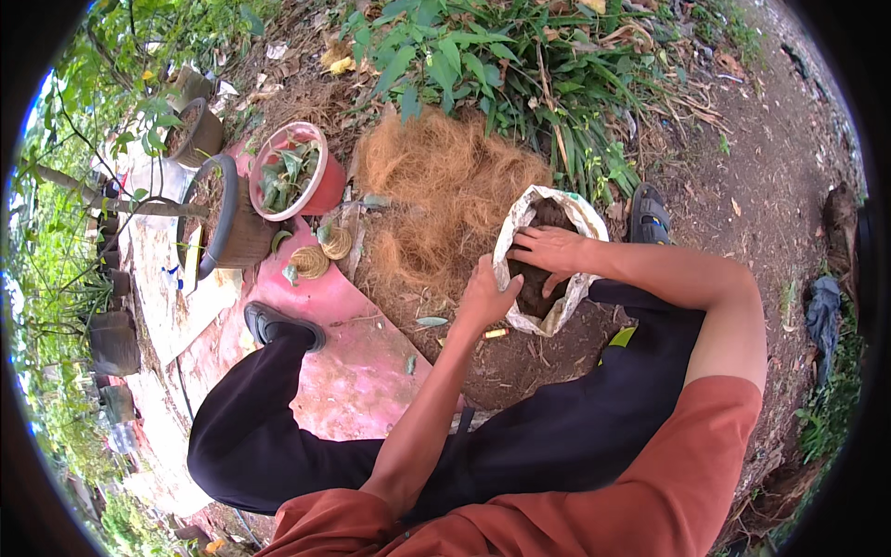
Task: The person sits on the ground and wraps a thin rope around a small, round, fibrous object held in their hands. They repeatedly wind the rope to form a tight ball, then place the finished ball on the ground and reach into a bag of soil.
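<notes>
A white woven sack (552, 326) stands open on the soil before me, its rim rolled outward. Dark brown, soil-like or fibrous material (534, 282) lies inside it. My right hand (553, 250) reaches into the mouth, fingers spread over that material. At the sack's left rim is my left hand (487, 292), its thumb on the inner side and its fingers outside, partly hidden. Just beyond the sack spreads a loose heap of orange-brown coconut fibre (445, 188).
On the pink slab (348, 348) at left lie two twine balls (310, 262). Behind them stand a red pot with wilted leaves (327, 184) and a large pot (247, 226) holding a small tree. Green plants (480, 63) border the heap. My sandalled feet flank the space.
</notes>
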`<state>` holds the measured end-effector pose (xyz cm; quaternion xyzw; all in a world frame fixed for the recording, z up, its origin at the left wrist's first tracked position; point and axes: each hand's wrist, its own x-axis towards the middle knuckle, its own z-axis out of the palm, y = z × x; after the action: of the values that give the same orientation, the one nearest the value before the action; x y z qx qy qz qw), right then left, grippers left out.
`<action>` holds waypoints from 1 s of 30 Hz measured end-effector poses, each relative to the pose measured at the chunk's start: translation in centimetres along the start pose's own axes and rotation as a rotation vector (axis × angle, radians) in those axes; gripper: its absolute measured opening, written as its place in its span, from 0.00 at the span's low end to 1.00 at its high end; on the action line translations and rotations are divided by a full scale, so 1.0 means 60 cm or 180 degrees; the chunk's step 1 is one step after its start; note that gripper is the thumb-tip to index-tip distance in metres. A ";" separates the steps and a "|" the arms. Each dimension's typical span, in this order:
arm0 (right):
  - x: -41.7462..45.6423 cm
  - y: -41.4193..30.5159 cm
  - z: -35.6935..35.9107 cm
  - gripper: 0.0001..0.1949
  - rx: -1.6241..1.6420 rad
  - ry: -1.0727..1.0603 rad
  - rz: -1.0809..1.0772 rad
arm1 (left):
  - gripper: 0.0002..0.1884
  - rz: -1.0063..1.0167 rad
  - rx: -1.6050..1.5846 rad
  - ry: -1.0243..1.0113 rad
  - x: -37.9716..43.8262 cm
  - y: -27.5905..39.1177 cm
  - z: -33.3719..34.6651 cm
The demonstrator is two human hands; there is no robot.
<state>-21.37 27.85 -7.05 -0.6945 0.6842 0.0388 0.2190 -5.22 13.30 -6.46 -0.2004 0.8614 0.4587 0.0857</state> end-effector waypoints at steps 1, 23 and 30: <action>-0.004 0.006 0.006 0.52 -0.0125 -0.0062 0.0012 | 0.34 -0.0047 0.0093 -0.0043 0.003 0.021 0.003; 0.007 0.034 -0.025 0.33 0.0618 -0.0116 0.0210 | 0.27 0.0171 -0.1912 -0.0315 -0.065 0.022 0.054; 0.007 0.014 -0.060 0.30 0.1170 -0.0080 0.0590 | 0.34 -0.0221 -0.1861 -0.0146 -0.063 0.025 0.046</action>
<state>-23.07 26.19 -4.18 -0.5764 0.7380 -0.0579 0.3461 -2.54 17.31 -5.64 -0.2356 0.6832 0.6886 0.0594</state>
